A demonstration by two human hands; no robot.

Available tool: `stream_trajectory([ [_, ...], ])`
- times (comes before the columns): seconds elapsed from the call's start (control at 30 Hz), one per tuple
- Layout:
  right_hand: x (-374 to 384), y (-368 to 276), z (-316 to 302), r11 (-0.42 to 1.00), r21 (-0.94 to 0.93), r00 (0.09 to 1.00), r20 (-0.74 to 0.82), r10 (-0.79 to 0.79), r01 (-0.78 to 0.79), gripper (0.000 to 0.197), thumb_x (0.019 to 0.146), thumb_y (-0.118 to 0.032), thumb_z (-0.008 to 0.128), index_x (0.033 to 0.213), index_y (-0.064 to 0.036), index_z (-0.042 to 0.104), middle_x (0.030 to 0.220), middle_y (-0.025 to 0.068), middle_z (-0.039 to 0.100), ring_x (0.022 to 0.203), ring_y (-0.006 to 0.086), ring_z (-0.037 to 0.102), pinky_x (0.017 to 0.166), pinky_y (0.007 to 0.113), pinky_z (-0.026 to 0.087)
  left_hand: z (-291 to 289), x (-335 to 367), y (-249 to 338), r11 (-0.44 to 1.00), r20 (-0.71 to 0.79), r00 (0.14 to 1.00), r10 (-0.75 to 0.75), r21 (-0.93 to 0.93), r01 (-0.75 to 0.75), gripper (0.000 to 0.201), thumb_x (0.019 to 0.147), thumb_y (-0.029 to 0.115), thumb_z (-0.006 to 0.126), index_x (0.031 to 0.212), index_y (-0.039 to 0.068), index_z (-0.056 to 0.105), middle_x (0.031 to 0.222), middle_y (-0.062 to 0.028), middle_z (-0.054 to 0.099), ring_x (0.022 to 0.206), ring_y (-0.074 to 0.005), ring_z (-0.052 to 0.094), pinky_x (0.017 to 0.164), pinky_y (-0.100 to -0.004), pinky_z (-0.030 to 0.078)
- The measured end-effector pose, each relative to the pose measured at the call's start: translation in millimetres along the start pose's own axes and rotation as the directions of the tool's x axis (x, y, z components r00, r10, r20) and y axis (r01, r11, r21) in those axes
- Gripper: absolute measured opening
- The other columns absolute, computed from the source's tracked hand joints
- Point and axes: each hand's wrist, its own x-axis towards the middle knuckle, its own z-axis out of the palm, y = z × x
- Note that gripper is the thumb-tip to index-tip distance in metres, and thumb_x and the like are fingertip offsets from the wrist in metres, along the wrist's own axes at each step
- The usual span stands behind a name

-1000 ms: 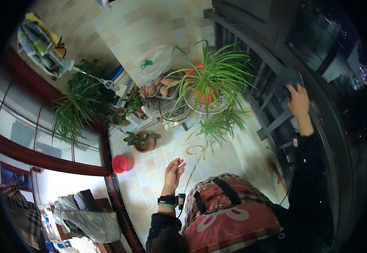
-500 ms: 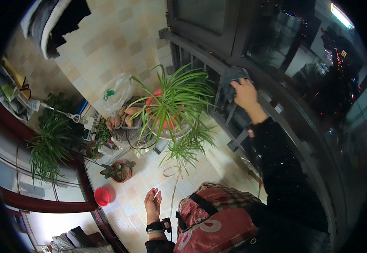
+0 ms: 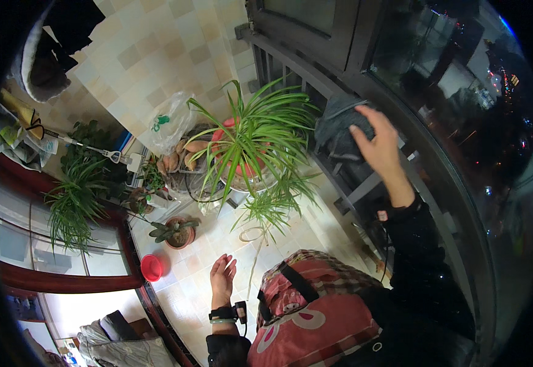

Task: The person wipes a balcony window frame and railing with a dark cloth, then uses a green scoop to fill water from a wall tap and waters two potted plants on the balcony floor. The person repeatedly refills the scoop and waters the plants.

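A dark grey cloth lies bunched over the dark railing below the window. My right hand is at the cloth's right side, thumb and fingers apart. Its fingertips overlap the cloth's edge; whether they press on it is hard to tell. Low in the middle, my left hand hangs over the tiled floor, holding nothing, with its fingers loosely bent and apart. A dark device on a strap sits at that wrist.
A leafy spider plant stands left of the railing, beside sweet potatoes and a clear plastic bag. Further left are a small potted plant, a red bowl and a red-framed doorway. Window glass fills the right.
My right hand has gone from gripping the cloth to spread fingers at its right side. The cloth looks more spread out on the railing. My left hand stays about where it was.
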Motion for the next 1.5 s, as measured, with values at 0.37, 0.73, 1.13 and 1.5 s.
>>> stream_trajectory([
  [0.37, -16.3, 54.2, -11.6, 0.856, -0.493, 0.941, 0.191, 0.279, -0.153, 0.043, 0.084, -0.034, 0.059, 0.122, -0.0156, 0.055, 0.116, 0.0176, 0.053, 0.102, 0.0371, 0.055, 0.085, 0.043, 0.047, 48.3, 35.1, -16.1, 0.996, 0.125, 0.991, -0.056, 0.082, 0.046, 0.027, 0.093, 0.015, 0.051, 0.116, 0.001, 0.053, 0.111, -0.0123, 0.060, 0.096, -0.0239, 0.062, 0.074, -0.0273, 0.053],
  [0.73, -36.1, 35.5, -30.5, 0.761, -0.626, 0.925, 0.166, 0.342, -0.169, 0.051, 0.074, -0.023, 0.071, 0.122, -0.0149, 0.055, 0.118, 0.0199, 0.053, 0.100, 0.0375, 0.056, 0.080, 0.042, 0.049, 50.6, 38.1, -16.1, 0.994, 0.105, 0.992, -0.073, 0.091, 0.063, 0.026, 0.093, 0.017, 0.051, 0.115, 0.003, 0.054, 0.111, -0.0107, 0.061, 0.097, -0.0224, 0.061, 0.075, -0.0269, 0.051],
  [1.13, -62.9, 4.4, -22.4, 0.867, 0.304, 0.908, 0.276, 0.316, -0.394, 0.030, 0.080, -0.010, 0.068, 0.107, 0.0000, 0.061, 0.099, 0.0087, 0.064, 0.094, 0.0182, 0.060, 0.079, 0.029, 0.046, 166.2, 27.8, 22.7, 0.954, 0.478, 0.874, -0.086, 0.293, -0.066, 0.032, 0.095, 0.019, 0.049, 0.125, 0.008, 0.047, 0.120, -0.0087, 0.055, 0.106, -0.0199, 0.058, 0.084, -0.0283, 0.048],
  [1.5, -122.4, -23.0, 83.3, -0.243, 0.112, 0.123, 0.992, -0.029, -0.964, 0.039, 0.093, -0.032, 0.052, 0.114, 0.0007, 0.056, 0.101, 0.0072, 0.064, 0.087, 0.0136, 0.063, 0.076, 0.027, 0.051, 183.0, -6.8, 14.0, 0.976, 0.430, 0.901, 0.051, 0.168, -0.136, 0.036, 0.091, 0.014, 0.057, 0.124, 0.009, 0.046, 0.081, 0.0042, 0.055, 0.078, -0.0066, 0.057, 0.072, -0.0253, 0.053],
])
